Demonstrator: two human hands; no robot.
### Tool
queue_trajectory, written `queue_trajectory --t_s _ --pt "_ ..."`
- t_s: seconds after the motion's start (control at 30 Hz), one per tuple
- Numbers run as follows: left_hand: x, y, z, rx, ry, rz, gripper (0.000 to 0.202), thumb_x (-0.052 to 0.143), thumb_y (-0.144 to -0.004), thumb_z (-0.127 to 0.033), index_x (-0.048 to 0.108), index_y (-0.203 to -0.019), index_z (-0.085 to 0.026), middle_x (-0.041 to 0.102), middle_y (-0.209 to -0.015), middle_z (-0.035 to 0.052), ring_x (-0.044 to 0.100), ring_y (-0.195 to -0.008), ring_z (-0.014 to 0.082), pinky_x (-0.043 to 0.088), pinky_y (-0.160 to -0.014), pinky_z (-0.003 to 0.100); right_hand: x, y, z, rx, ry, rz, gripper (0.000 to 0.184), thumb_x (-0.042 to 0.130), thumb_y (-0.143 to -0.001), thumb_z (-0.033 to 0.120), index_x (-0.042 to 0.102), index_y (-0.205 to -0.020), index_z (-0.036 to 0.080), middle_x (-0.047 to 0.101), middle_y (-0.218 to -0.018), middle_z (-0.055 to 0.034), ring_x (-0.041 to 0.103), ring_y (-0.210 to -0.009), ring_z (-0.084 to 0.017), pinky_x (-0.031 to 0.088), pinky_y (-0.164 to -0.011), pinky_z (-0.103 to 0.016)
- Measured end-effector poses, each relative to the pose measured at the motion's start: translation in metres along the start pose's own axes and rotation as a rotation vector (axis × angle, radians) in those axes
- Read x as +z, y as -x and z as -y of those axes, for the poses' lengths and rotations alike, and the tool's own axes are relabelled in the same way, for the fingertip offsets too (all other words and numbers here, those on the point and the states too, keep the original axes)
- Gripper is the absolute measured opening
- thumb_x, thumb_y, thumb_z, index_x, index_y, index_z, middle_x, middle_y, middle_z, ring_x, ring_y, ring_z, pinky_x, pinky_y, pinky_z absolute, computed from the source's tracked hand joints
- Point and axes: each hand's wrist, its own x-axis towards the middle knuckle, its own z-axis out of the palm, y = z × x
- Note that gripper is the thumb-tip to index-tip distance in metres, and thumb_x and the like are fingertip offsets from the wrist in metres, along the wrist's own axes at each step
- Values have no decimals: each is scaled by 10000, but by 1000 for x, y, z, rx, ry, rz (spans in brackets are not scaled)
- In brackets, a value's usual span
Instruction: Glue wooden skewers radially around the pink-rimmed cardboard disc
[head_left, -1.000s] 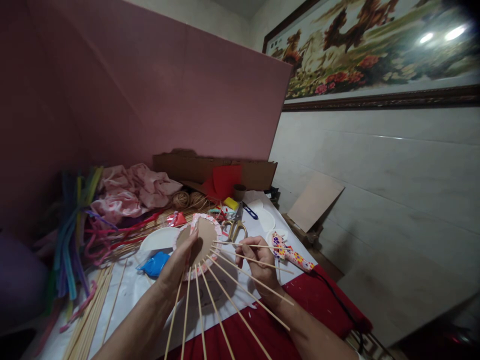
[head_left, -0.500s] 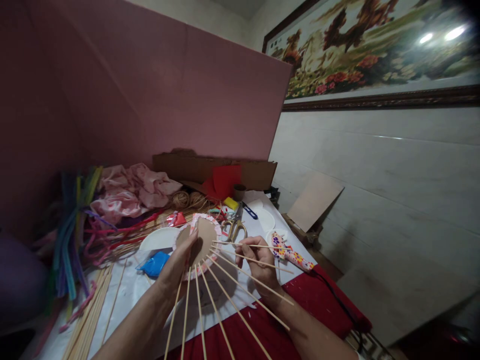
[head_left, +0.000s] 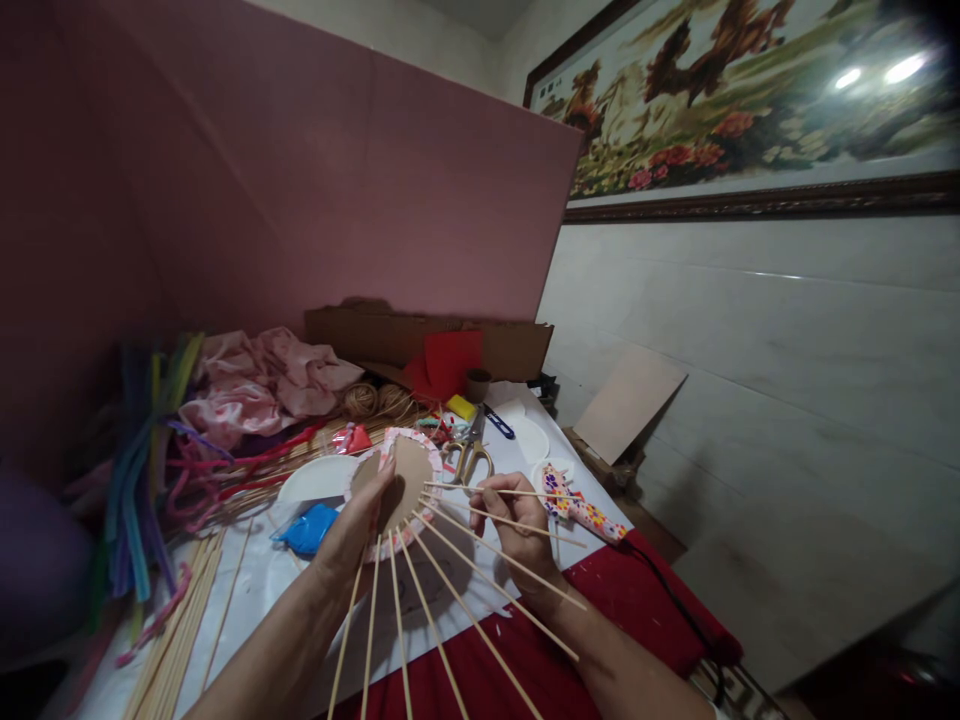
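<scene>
A dull pink panel (head_left: 360, 200) rises behind the worktop, and a framed picture (head_left: 720, 110) of horses and flowers hangs on the wall at right. Below, a white sheet (head_left: 259, 590) covers the table, with red cloth (head_left: 622, 590) along its near right side. A heap of pale pink fabric (head_left: 277, 375) lies at the back left.

In front of the person, above the sheet, is a piece made of thin pale sticks (head_left: 401, 620) fanning out from the lower and right edge of a brown cardboard disc (head_left: 412, 470). The sticks are straight, smooth and unpainted; nine show, evenly splayed. The disc is plain and flat, its rim wrapped in gathered pink-and-white trim (head_left: 436, 455).

The left hand (head_left: 364, 510) grasps the disc, thumb across its face, the other fingers mostly hidden. The right hand (head_left: 517, 515) is closed around the uppermost sticks, fingers curled; exactly how many it pinches I cannot tell.

Near that hand lies a flower-patterned glue gun (head_left: 592, 515); gold-handled scissors (head_left: 471, 460) rest beyond, then a blue packet (head_left: 309, 528) and, smaller, a yellow block (head_left: 461, 406).
</scene>
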Motion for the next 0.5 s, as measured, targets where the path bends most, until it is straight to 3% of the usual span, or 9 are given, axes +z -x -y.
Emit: queue_trajectory --t_s 0.5 --pt "-1 -2 2 20 15 -10 354 498 -735 -290 538 -1074 -198 654 -854 75 623 -589 163 510 -543 273 1 0 1 5 -2 -1 75 486 -786 230 439 -800 173 536 -667 11 519 -504 -90 398 -440 -221"
